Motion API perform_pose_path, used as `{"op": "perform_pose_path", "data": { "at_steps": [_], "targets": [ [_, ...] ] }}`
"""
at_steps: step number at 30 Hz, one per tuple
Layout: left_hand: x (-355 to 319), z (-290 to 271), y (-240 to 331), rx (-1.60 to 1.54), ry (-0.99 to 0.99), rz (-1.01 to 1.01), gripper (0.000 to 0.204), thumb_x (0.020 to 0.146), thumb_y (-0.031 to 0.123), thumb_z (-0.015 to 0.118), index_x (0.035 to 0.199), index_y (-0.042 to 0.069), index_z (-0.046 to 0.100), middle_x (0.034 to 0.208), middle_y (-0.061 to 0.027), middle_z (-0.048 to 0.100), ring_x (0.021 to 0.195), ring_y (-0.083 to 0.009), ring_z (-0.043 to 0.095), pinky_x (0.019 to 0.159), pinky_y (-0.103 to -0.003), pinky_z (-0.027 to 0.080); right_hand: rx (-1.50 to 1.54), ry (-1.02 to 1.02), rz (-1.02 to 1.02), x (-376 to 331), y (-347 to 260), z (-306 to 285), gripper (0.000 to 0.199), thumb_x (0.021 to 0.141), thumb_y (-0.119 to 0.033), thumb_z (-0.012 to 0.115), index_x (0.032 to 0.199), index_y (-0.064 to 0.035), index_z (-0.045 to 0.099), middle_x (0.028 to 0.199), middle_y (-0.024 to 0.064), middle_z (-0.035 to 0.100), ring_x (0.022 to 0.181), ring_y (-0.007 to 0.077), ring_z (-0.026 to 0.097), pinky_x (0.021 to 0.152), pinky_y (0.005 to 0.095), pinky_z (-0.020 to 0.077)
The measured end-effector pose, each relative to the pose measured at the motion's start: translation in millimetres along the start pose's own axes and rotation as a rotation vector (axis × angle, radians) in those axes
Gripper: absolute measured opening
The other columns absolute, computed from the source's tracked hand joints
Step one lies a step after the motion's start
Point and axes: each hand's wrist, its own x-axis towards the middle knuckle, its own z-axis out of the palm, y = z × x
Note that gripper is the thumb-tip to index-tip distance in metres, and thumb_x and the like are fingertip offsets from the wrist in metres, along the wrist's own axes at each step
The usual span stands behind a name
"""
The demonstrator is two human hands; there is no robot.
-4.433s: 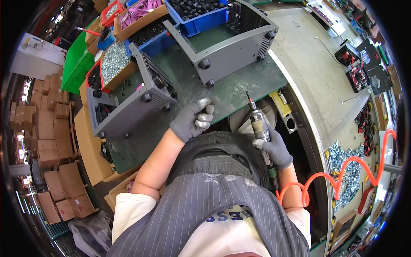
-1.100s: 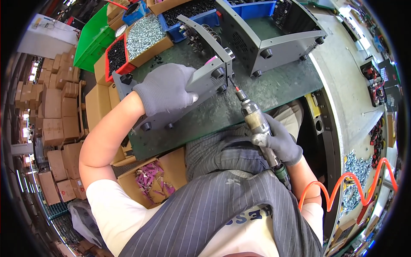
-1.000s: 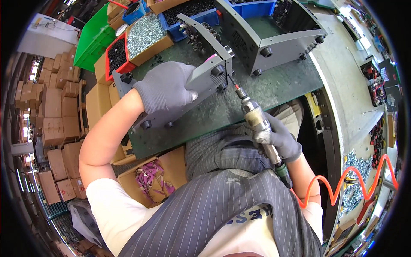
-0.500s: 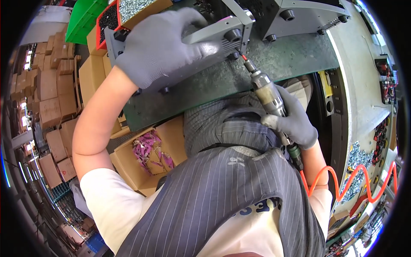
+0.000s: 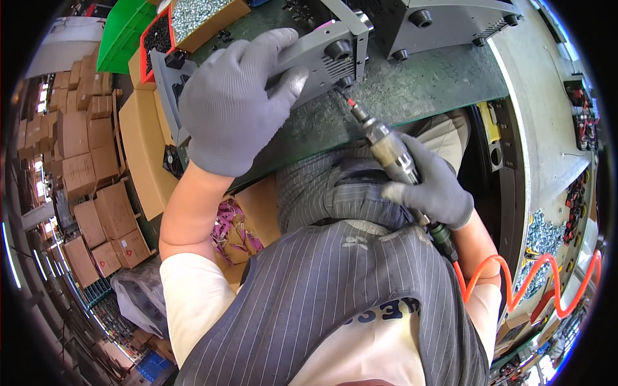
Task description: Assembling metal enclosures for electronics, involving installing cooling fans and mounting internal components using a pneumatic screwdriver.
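One dark green mat (image 5: 412, 90) covers the workbench, and on it lie two grey metal housings: the nearer housing (image 5: 322, 55) sits under the left hand, and a second housing (image 5: 438, 22) rests behind it toward the far edge. Many brown cartons (image 5: 84, 167) are stacked to the person's left, too many and too blurred to count. One orange coiled air hose (image 5: 515, 289) trails off at the lower right. At the top left stand one green bin (image 5: 125, 32) and one brown tray of small silvery screws (image 5: 199, 13). One pneumatic screwdriver (image 5: 386, 148) points up and to the left, its bit tip touching the near lower edge of the nearer housing.

Two gloved hands are at work. The left hand (image 5: 232, 103) reaches forward from a bare forearm and lies spread over the nearer housing, fingers curled down over its top edge, pressing it to the mat. The right hand (image 5: 431, 186) sits close to the body, its fingers wrapped tightly around the screwdriver's barrel.
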Motion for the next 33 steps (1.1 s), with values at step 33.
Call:
{"op": "perform_pose_path", "data": {
  "at_steps": [33],
  "targets": [
    [-53.7,96.9,41.2,-2.438,-0.466,-1.135,0.027,0.094,0.024,0.051,0.11,0.003,0.054,0.067,0.0032,0.045,0.051,-0.0028,0.037,0.04,-0.015,0.034,0.423,-0.121,0.032,-26.5,30.9,4.6,0.096,0.056,-0.044,0.081,0.13,0.003,0.041,0.11,0.0084,0.055,0.101,0.0171,0.051,0.091,0.0308,0.0388]
  ]
}}
